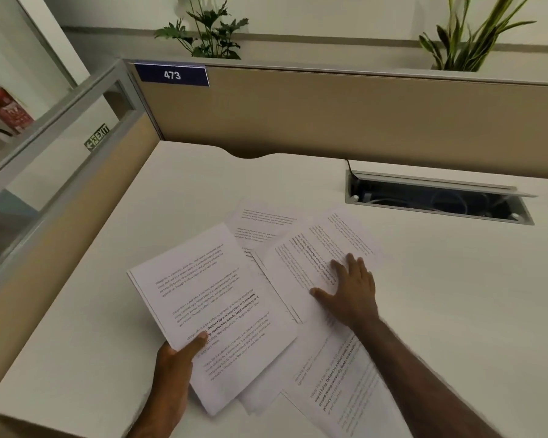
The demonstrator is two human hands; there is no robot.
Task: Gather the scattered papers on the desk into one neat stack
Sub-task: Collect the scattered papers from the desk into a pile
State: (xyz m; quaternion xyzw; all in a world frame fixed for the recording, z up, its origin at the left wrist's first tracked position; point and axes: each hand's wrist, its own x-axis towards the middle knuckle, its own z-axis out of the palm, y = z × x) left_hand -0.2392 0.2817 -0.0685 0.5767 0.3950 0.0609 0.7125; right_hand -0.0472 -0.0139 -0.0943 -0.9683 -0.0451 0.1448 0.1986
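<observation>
I'm mid-gather: my left hand (174, 358) pinches the collected bundle (209, 305) at lower centre, thumb on top. My right hand (348, 289) lies flat, fingers spread, gripping nothing, on the loose sheets (301, 257) on the table (440, 279). Next I'd slide those under the bundle.

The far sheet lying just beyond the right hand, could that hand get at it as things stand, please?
Probably yes. The right hand lies flat on a nearer sheet, and the far sheet lies uncovered just beyond, with only flat papers between them.
</observation>
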